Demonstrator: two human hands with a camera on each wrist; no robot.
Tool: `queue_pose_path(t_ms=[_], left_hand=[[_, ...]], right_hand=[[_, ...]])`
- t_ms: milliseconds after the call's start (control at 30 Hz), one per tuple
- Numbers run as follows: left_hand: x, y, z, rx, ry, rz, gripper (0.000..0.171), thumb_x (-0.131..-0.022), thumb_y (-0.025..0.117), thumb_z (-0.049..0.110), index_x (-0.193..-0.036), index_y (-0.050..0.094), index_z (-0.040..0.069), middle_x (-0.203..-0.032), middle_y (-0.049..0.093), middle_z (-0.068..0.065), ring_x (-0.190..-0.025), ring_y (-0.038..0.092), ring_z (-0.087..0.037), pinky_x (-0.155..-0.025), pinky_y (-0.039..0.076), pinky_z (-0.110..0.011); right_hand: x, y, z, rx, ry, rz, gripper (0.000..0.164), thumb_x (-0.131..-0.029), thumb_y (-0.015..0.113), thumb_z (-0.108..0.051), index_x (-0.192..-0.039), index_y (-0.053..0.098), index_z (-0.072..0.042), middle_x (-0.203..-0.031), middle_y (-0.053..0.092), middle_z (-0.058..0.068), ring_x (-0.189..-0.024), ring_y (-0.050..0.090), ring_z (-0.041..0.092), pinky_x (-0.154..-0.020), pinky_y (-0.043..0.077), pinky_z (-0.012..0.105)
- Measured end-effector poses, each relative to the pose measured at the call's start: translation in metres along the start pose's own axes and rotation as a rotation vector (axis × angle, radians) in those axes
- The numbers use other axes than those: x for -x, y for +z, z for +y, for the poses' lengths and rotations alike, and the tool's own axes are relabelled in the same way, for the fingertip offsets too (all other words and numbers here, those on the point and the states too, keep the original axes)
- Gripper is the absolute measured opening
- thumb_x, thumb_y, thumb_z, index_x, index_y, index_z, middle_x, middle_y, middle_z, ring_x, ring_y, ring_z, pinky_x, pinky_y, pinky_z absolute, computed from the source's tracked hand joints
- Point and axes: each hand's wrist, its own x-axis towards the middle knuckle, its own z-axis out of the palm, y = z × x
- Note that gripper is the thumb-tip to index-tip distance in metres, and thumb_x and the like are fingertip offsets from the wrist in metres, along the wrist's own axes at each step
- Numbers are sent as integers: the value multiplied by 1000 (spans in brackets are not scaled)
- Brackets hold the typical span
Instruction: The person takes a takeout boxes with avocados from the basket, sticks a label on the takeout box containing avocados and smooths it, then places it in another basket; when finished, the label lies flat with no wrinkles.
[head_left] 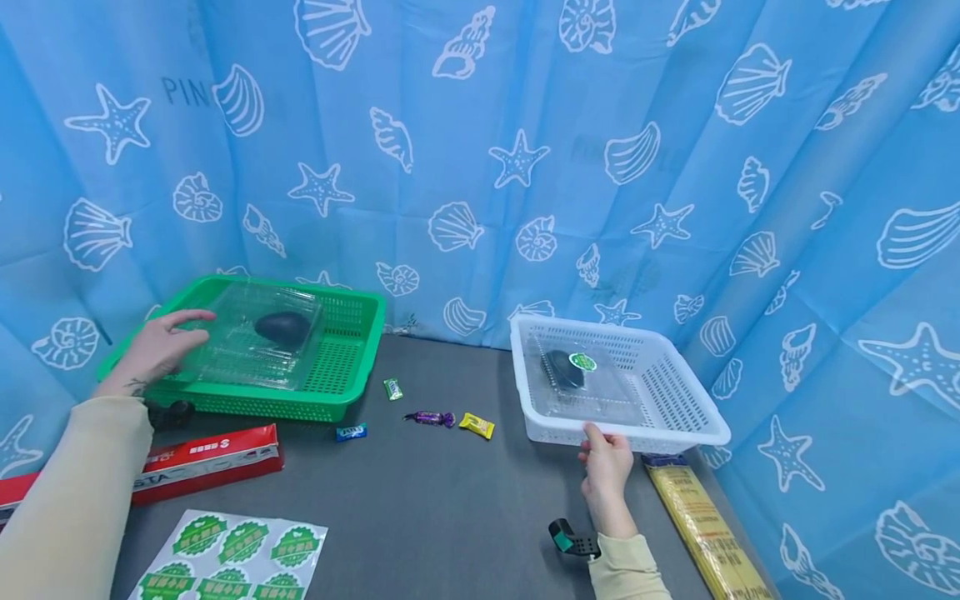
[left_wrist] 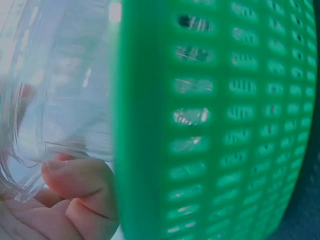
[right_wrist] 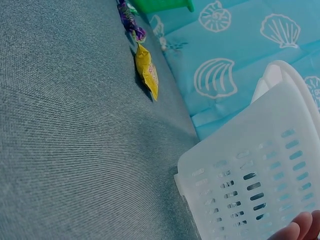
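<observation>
Partly hidden grip: the left hand (head_left: 161,346) pinches the edge of the left clear box (head_left: 240,346) between thumb and bent fingers, some fingertips showing only blurrily through plastic in the left wrist view.
Left clear box: inside the green basket (head_left: 262,406), thin glossy plastic, its outline lost in glare; a dark oval object (head_left: 283,329) shows through, its identity unclear.
Right grip: the right hand (head_left: 609,467) holds the front rim of the white basket (head_left: 660,438), thumb on top, fingers bent below; the right wrist view cuts off most of them.
Right clear box (head_left: 603,402): inside the white basket, its front edge hidden by the rim; a round green label (head_left: 582,362) partly covers a 2nd dark oval (head_left: 562,371).
Baskets: both rectangular slotted plastic with rounded corners.
Sweets: 4 small wrapped pieces, green (head_left: 393,389), blue (head_left: 351,432), twisted purple (head_left: 431,418) and crimped yellow (head_left: 477,426), apart between the baskets; print too small to read.
Red carton (head_left: 213,462): long and glossy, its middle hidden by the left sleeve (head_left: 82,492).
Sticker sheet (head_left: 225,550): white, cut off below, 6 scalloped green stickers visible.
Yellow packet (head_left: 701,521): long, shiny, cut off below, its far end beside the white basket.
Tabletop (head_left: 435,517): grey, finely ribbed.
Curtain (head_left: 465,167): blue, creased, printed with white shells and starfish.
</observation>
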Motion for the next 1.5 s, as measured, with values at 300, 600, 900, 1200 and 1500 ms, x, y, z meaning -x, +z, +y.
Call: queue_pose_path(t_ms=[300,600,900,1200,1500], left_hand=[[6,1,23,157,55,46,44,-85,32,14,-126,36,27,-51,20,9,-40,18,-16,-43,34,-35],[20,15,62,279,131,-9,44,-88,33,13,-131,34,18,-112,38,-4,-76,40,-13,-61,47,-31],[44,43,98,353,383,-172,37,-87,40,6,-123,43,12,-113,40,-9,-88,45,-17,-58,47,-32],[64,88,125,477,656,-489,50,-70,32,-15,-116,45,-2,-113,50,-4,-86,52,-14,-52,46,-34],[71,137,125,411,744,-785,50,-64,37,-17,-109,50,-1,-108,52,-12,-90,47,-15,-69,41,-25]], right_hand=[[14,-2,-22,-59,30,-44,23,-75,67,-25,-78,49,-10,-59,49,-3,-46,47,6,-38,40,18],[7,-3,-9,21,18,-17,25,-75,66,-29,-82,50,-10,-64,50,0,-49,48,8,-39,40,20],[8,-4,-8,30,11,-12,29,-74,66,-31,-83,49,-10,-62,50,-2,-49,48,7,-39,41,20],[-6,-3,14,46,-3,-20,35,-73,67,-38,-87,50,-11,-69,51,3,-51,48,9,-40,40,20],[-9,-2,12,106,-21,-21,39,-73,64,-45,-89,51,-12,-75,51,6,-53,48,12,-42,42,20]])
